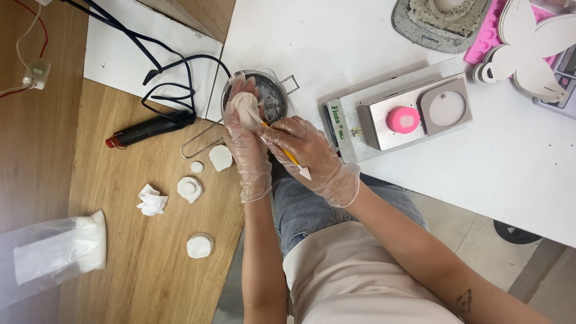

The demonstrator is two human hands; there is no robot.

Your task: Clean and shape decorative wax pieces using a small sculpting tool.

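A small white cast piece [245, 108] is held over the metal pot [273, 99], near the white desk's [336, 48] left edge. It is judged light, stiff and brittle, best cradled around its body. The gloved left hand [246, 138] is closed around it, wrist raised. The gloved right hand [309, 153] is pinched shut on a yellow-handled tool [288, 155], tip against the piece.

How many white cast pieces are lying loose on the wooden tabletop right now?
4: one small round piece, one larger beside it, one below them, one nearest the table edge. The gloved hands may hide others.
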